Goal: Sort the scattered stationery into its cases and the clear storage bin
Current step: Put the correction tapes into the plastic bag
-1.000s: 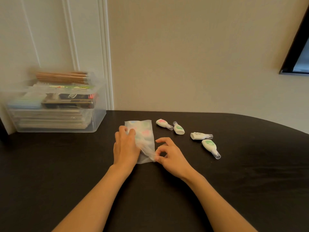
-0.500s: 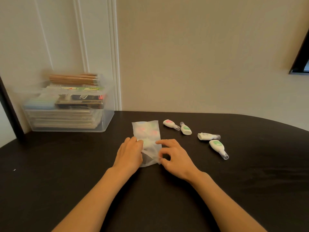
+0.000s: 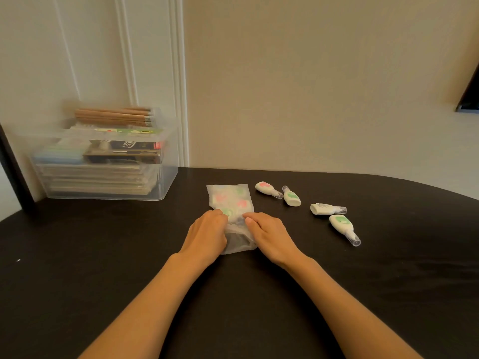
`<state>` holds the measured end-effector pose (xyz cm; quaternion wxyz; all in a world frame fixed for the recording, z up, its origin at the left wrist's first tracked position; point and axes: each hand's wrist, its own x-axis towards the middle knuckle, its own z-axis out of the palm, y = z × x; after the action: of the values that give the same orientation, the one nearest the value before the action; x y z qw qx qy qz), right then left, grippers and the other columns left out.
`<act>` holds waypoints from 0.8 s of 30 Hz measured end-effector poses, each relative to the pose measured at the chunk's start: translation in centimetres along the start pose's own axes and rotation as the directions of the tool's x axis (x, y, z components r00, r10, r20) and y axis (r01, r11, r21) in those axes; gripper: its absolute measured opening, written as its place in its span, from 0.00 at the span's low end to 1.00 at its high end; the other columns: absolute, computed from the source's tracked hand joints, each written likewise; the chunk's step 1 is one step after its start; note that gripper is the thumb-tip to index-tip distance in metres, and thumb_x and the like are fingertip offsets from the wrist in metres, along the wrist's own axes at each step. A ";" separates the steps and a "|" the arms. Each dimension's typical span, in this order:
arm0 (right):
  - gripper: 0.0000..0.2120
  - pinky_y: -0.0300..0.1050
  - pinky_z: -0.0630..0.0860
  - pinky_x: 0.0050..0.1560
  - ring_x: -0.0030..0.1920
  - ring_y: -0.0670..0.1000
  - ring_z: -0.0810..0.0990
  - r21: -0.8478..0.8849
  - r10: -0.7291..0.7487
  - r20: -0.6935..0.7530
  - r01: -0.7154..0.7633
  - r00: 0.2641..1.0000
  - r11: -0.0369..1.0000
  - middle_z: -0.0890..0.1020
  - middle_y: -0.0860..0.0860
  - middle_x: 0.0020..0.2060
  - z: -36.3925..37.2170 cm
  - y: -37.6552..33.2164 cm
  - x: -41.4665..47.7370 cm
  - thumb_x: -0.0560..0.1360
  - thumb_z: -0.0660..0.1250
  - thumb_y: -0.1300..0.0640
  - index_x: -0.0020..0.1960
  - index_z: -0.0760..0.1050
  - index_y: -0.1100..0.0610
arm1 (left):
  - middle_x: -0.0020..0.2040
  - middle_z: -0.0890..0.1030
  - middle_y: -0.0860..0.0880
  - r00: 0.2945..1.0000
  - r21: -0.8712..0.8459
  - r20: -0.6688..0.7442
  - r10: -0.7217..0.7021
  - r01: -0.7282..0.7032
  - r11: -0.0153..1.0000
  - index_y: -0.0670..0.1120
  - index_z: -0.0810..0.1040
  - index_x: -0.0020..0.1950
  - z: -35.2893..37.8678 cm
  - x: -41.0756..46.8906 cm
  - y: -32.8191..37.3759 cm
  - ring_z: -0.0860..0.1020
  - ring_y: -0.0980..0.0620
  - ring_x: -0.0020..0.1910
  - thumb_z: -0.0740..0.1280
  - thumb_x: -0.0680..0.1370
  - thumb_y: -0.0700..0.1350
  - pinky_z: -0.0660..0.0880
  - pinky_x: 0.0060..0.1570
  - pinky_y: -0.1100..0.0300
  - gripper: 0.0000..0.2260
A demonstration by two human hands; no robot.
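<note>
A dark table (image 3: 103, 268) carries a clear bin (image 3: 166, 182) at its far left, a frosted pouch (image 3: 230, 200) mid-table, and four correction-tape dispensers (image 3: 321, 209) toward the right.

Wall: a plain cream wall (image 3: 311, 86) stood behind the table, evenly and softly lit.
Moulding: white vertical trim (image 3: 178, 81) ran down the wall at left.
Table: a dark, matte tabletop (image 3: 77, 268) with a curved far edge.
Upper right: a dark frame corner (image 3: 470, 99) cut into view.
</note>
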<state>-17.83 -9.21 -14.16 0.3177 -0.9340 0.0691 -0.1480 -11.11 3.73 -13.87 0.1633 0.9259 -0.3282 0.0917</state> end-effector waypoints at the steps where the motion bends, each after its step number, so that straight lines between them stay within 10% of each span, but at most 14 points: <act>1: 0.17 0.47 0.68 0.62 0.60 0.53 0.73 -0.003 0.009 0.000 -0.009 1.000 1.000 0.76 0.55 0.61 0.1 0.1 0.2 0.82 0.52 0.57 0.64 0.73 0.61 | 0.52 0.75 0.46 1.000 -0.018 -0.002 -0.008 0.008 1.000 0.43 0.75 0.50 0.1 0.0 -0.1 0.75 0.48 0.49 0.57 0.78 0.37 0.71 0.46 0.58 0.08; 10: 0.11 0.32 0.67 0.46 0.51 0.46 0.70 -0.033 0.041 -0.075 -0.044 0.996 0.998 0.74 0.48 0.49 0.2 1.1 0.2 0.77 0.61 0.58 0.45 0.80 0.62 | 0.29 0.73 0.45 0.997 -0.390 0.020 -0.075 0.077 0.918 0.41 0.71 0.27 -1.7 -0.5 -0.3 0.68 0.51 0.29 0.61 0.76 0.42 0.66 0.30 0.54 0.17; 15: 0.06 0.39 0.74 0.46 0.47 0.47 0.76 0.205 0.328 -0.217 -0.286 0.919 0.936 0.78 0.51 0.49 0.0 1.3 0.9 0.76 0.64 0.57 0.48 0.77 0.59 | 0.41 0.79 0.43 0.851 -0.669 0.029 -0.525 0.407 0.622 0.38 0.78 0.41 -1.6 1.4 -1.2 0.78 0.45 0.40 0.58 0.78 0.54 0.78 0.43 0.51 0.20; 18: 0.20 0.43 0.74 0.53 0.55 0.50 0.76 0.399 0.487 -0.050 -0.430 0.872 0.810 0.77 0.53 0.57 0.0 0.3 1.6 0.77 0.64 0.54 0.66 0.69 0.58 | 0.45 0.77 0.39 0.836 -0.465 0.221 -0.502 0.543 0.700 0.41 0.71 0.43 -0.5 2.4 -1.3 0.77 0.44 0.42 0.67 0.74 0.53 0.74 0.37 0.53 0.15; 21: 0.08 0.42 0.70 0.43 0.44 0.49 0.74 0.393 0.503 0.032 -0.474 0.864 0.788 0.76 0.57 0.46 0.5 -0.8 2.3 0.76 0.65 0.54 0.52 0.75 0.56 | 0.49 0.76 0.46 0.821 -0.461 0.341 -0.459 0.571 0.679 0.39 0.76 0.51 0.2 3.2 -0.8 0.75 0.49 0.41 0.70 0.73 0.49 0.67 0.28 0.60 0.15; 24: 0.13 0.50 0.76 0.54 0.48 0.53 0.78 0.398 0.547 0.055 -0.521 0.835 0.755 0.80 0.61 0.52 0.2 -0.7 2.9 0.76 0.65 0.56 0.55 0.79 0.63 | 0.48 0.76 0.43 0.784 -0.510 0.402 -0.473 0.621 0.595 0.40 0.74 0.56 0.1 3.7 -0.7 0.72 0.52 0.31 0.66 0.76 0.39 0.66 0.21 0.64 0.09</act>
<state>-14.99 -9.15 -13.20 0.5267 -0.7857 0.3112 -0.0919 -7.86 2.05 -13.14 0.4390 0.8785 -0.0533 -0.1810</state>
